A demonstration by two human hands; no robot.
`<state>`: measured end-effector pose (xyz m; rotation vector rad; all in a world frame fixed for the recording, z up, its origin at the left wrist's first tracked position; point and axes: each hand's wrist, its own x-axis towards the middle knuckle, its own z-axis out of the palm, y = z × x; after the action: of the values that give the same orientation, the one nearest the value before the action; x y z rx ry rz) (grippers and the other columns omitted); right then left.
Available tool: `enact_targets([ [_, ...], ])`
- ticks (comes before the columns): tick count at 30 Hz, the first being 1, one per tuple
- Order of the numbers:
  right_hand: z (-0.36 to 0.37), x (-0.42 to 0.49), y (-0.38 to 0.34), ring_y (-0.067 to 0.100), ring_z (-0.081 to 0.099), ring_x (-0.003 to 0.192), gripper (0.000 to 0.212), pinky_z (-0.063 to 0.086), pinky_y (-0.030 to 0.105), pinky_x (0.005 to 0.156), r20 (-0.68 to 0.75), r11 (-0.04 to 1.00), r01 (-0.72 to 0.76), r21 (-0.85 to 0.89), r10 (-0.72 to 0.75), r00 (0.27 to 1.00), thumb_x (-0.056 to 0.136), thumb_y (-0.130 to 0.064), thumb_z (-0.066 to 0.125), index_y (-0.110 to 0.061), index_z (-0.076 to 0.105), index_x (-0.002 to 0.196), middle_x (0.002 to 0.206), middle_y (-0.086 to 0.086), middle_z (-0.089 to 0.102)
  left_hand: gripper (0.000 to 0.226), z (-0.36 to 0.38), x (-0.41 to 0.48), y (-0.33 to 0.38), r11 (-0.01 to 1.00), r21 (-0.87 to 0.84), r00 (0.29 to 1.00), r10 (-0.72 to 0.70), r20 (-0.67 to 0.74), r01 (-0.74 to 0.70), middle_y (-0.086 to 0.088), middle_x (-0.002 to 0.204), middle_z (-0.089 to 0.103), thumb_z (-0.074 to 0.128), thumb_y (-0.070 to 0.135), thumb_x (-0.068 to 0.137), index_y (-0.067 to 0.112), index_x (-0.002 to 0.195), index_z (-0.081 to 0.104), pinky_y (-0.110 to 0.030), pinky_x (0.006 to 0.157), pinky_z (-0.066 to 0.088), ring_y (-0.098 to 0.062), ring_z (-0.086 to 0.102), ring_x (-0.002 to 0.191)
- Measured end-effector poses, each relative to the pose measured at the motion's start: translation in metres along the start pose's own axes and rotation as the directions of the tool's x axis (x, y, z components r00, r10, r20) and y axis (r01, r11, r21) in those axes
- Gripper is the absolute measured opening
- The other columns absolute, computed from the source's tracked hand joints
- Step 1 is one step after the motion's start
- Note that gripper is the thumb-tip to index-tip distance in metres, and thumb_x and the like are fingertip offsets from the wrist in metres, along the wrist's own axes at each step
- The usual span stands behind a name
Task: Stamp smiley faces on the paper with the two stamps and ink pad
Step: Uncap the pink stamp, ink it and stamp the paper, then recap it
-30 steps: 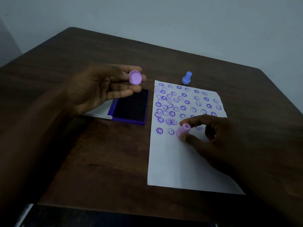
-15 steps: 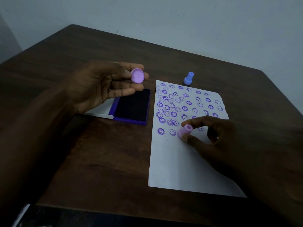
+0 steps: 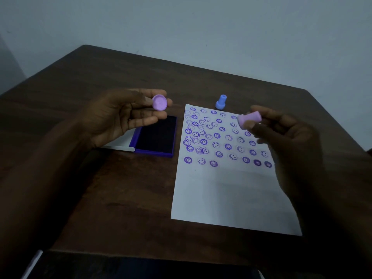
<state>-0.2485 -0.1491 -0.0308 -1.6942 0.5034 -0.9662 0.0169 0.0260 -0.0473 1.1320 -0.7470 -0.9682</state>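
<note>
- Your right hand (image 3: 285, 141) grips the pink stamp (image 3: 249, 119) between thumb and fingertips. The stamp is tilted on its side, raised above the paper's (image 3: 227, 190) upper right area, not touching it.
- Your left hand (image 3: 120, 115) pinches a round pink cap (image 3: 159, 103) between thumb and forefinger, held above the ink pad (image 3: 157, 135).
- The ink pad lies open on the table (image 3: 120, 198), just left of the paper, its lid folded out to the left.
- The blue stamp (image 3: 220, 102) stands upright on the table, just beyond the paper's top edge.
- Purple smiley prints cover the paper's upper half; the lower half is blank.
</note>
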Motion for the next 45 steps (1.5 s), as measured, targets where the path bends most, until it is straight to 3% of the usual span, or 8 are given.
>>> enact_targets([
  [3,0.009,0.007,-0.004,0.013,0.074,0.086,0.029,0.057,0.023,0.074,0.183,0.986,-0.140,0.087,0.123,0.975,0.068,-0.027,0.084,-0.026,0.078,0.096,0.094,0.002,0.080,0.031,0.005,-0.004,0.001,1.000,-0.014,0.999,0.001,0.040,0.000,-0.008,0.103,0.080,0.058,0.015,0.076,0.017,0.096,0.081,-0.020,0.064,0.061,-0.019,0.079,0.084],
  [8,0.031,0.012,0.003,0.029,0.074,0.098,0.034,0.059,0.037,0.088,0.261,0.965,-0.248,0.081,0.219,0.940,0.065,-0.024,0.087,-0.022,0.078,0.098,0.098,0.009,0.079,0.029,0.013,-0.005,-0.002,1.000,-0.007,0.997,-0.008,0.079,0.008,-0.007,0.106,0.080,0.073,0.010,0.073,0.018,0.099,0.081,-0.021,0.068,0.061,-0.021,0.078,0.090],
  [12,0.047,0.007,-0.005,0.033,0.074,0.094,0.032,0.058,0.048,0.090,0.254,0.978,-0.209,0.016,0.198,0.947,0.065,-0.026,0.084,-0.023,0.079,0.096,0.097,0.008,0.079,0.033,0.019,-0.004,-0.005,0.998,-0.054,0.992,-0.013,0.124,0.020,-0.006,0.101,0.081,0.076,0.007,0.066,0.019,0.096,0.082,-0.020,0.067,0.061,-0.021,0.078,0.088],
  [20,0.069,-0.001,-0.021,0.013,0.077,0.075,0.026,0.056,0.019,0.067,0.228,0.992,-0.121,-0.023,0.123,0.966,0.071,-0.009,0.085,-0.016,0.079,0.096,0.082,0.000,0.081,0.035,0.021,-0.001,-0.011,0.999,-0.025,0.988,0.025,0.151,-0.021,-0.001,0.099,0.081,0.067,-0.003,0.075,0.021,0.096,0.081,-0.025,0.074,0.061,-0.016,0.076,0.093],
  [28,0.073,0.001,-0.022,0.013,0.077,0.076,0.027,0.061,0.024,0.071,0.215,0.993,-0.096,-0.074,0.110,0.970,0.070,-0.013,0.086,-0.019,0.079,0.095,0.081,-0.004,0.080,0.040,0.016,0.000,-0.013,0.993,0.090,0.980,0.061,0.188,-0.079,0.005,0.107,0.079,0.087,0.024,0.068,0.027,0.106,0.078,-0.024,0.083,0.058,-0.014,0.073,0.104],
  [32,0.075,0.001,-0.022,0.011,0.077,0.080,0.030,0.062,0.030,0.079,0.197,0.993,-0.062,-0.105,0.082,0.977,0.063,-0.027,0.086,-0.026,0.078,0.092,0.084,-0.007,0.081,0.035,0.017,0.001,-0.012,0.992,0.093,0.983,0.063,0.172,-0.080,0.002,0.104,0.080,0.081,0.008,0.072,0.025,0.103,0.080,-0.022,0.080,0.059,-0.014,0.074,0.101],
  [35,0.076,0.002,-0.019,0.011,0.077,0.080,0.029,0.062,0.031,0.080,0.198,0.990,-0.030,-0.137,0.057,0.979,0.067,-0.021,0.087,-0.024,0.079,0.095,0.087,-0.005,0.081,0.038,0.020,0.001,-0.012,0.996,0.052,0.984,0.060,0.168,-0.070,-0.002,0.098,0.081,0.073,-0.004,0.073,0.023,0.097,0.082,-0.020,0.074,0.059,-0.014,0.076,0.094],
  [45,0.076,0.011,-0.013,0.011,0.077,0.076,0.030,0.061,0.022,0.072,0.238,0.985,-0.017,-0.174,0.058,0.969,0.070,-0.016,0.086,-0.023,0.078,0.098,0.084,-0.006,0.080,0.037,0.021,0.000,-0.009,0.995,0.058,0.988,0.069,0.137,-0.077,-0.003,0.099,0.081,0.078,0.005,0.066,0.022,0.099,0.081,-0.020,0.073,0.059,-0.014,0.076,0.094],
])
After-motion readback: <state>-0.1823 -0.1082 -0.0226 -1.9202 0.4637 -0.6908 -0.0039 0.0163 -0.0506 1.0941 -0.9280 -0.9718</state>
